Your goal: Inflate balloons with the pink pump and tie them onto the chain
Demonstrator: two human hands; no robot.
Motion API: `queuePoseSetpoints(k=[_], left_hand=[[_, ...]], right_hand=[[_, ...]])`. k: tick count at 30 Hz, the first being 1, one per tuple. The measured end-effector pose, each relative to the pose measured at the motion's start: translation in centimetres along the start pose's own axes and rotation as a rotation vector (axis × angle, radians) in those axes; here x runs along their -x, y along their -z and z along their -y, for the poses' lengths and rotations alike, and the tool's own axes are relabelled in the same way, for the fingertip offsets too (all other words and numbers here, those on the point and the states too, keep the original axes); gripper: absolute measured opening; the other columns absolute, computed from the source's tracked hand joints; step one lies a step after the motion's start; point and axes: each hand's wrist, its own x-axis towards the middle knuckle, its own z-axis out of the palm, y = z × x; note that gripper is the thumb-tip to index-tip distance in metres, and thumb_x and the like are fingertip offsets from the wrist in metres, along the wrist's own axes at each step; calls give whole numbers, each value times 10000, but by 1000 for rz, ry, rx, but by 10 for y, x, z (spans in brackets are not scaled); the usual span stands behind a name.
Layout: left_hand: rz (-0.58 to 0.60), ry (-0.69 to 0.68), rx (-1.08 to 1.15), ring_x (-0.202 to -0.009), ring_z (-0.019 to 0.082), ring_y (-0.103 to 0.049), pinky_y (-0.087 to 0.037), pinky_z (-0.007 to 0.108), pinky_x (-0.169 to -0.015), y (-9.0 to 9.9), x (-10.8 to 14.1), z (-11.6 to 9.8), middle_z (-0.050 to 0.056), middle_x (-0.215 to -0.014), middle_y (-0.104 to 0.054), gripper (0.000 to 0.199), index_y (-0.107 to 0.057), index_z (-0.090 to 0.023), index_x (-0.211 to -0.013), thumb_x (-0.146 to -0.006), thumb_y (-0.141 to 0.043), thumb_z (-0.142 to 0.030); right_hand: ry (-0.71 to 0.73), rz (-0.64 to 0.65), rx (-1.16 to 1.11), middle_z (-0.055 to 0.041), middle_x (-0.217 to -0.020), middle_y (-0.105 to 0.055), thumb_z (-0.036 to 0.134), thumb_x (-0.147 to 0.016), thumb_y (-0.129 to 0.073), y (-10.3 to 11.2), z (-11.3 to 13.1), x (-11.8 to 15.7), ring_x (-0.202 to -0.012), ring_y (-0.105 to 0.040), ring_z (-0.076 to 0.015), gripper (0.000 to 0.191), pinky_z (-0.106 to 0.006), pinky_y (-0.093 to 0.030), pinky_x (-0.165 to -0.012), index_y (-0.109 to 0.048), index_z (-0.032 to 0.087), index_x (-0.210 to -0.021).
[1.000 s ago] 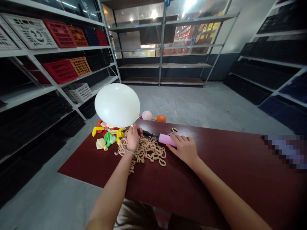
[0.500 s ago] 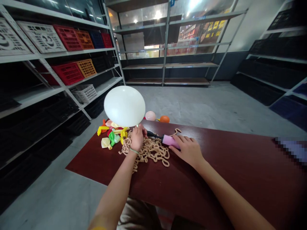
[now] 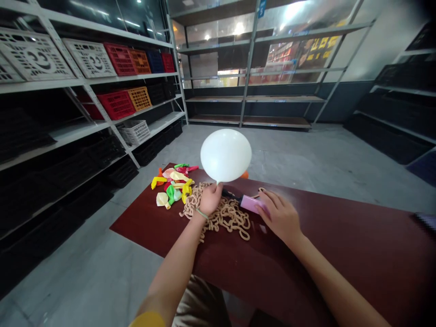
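Observation:
An inflated white balloon point(image 3: 226, 155) stands upright above my left hand point(image 3: 210, 200), whose fingers are closed round its neck. My right hand point(image 3: 281, 215) is wrapped over the pink barrel of a hand pump point(image 3: 250, 204). The pump's black front end points at my left hand; its tip is hidden there. Beneath both hands lies a tangled beige rope point(image 3: 231, 218) on the dark red table point(image 3: 306, 268). Left of the rope is a pile of uninflated balloons point(image 3: 173, 193) in yellow, green, red and cream.
An orange balloon point(image 3: 245, 175) shows partly behind the white one at the table's far edge. Shelves with crates point(image 3: 117, 103) stand on the left, a metal rack point(image 3: 279, 99) at the back. A blurred purplish object point(image 3: 425, 221) lies at the right edge.
The view has turned slightly left. The white balloon has moved right relative to the table and now stands over my left hand, hiding the pink balloon at the back. Both hands keep their holds.

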Motion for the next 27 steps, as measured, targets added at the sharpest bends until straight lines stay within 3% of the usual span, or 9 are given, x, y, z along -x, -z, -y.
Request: queuePoseSetpoints(k=[5,8,10,12,15,21,27], left_hand=[[74,-97,-250,-587,163,-523,-361,280,-615,-1,2,-5,26,-604,-572,388,-498,-204,-612,-957,-421,-362],[145,-108,-387,-632,189,-580,-393,296,-643,-1,2,-8,69,-677,-644,394,-574,-193,-682,-980,-377,-361],[197,-125,-470,-682,213,-619,-418,309,-664,0,2,-8,105,-744,-683,397,-618,-179,-744,-988,-355,-349],[247,-159,-543,-739,229,-648,-442,317,-690,0,2,-8,138,-813,-704,393,-644,-163,-793,-990,-349,-334],[270,-194,-627,-755,231,-666,-461,312,-698,-1,2,-8,159,-863,-711,387,-650,-149,-862,-996,-342,-342],[295,-189,-697,-717,241,-679,-452,303,-652,-7,2,-8,152,-845,-703,395,-610,-162,-993,-1013,-288,-390],[313,-216,-696,-703,228,-672,-440,286,-640,-11,4,-7,136,-821,-694,410,-598,-165,-986,-1022,-254,-385]], right_hand=[[119,-45,39,-94,-1369,-585,241,-929,-548,11,1,-35,-1325,-468,-292,533,-472,-368,-1105,-445,244,-1452],[339,49,10,-32,-1472,-499,154,-931,-517,20,12,-68,-1400,-386,-284,643,-537,-251,-1183,-330,339,-1517],[461,150,-30,15,-1529,-426,94,-927,-476,26,24,-90,-1427,-351,-263,707,-557,-236,-1193,-259,384,-1535],[546,223,-58,42,-1559,-374,52,-916,-453,28,37,-110,-1440,-331,-236,747,-550,-238,-1205,-218,380,-1544],[626,246,-15,21,-1553,-387,37,-878,-496,23,47,-132,-1451,-310,-236,743,-555,-217,-1219,-283,320,-1532],[606,312,159,-49,-1427,-541,163,-791,-652,1,35,-139,-1407,-367,-292,605,-618,-173,-1195,-522,251,-1376],[496,306,182,-61,-1409,-535,224,-822,-637,-10,25,-123,-1379,-374,-322,475,-692,-120,-1160,-599,280,-1292]])
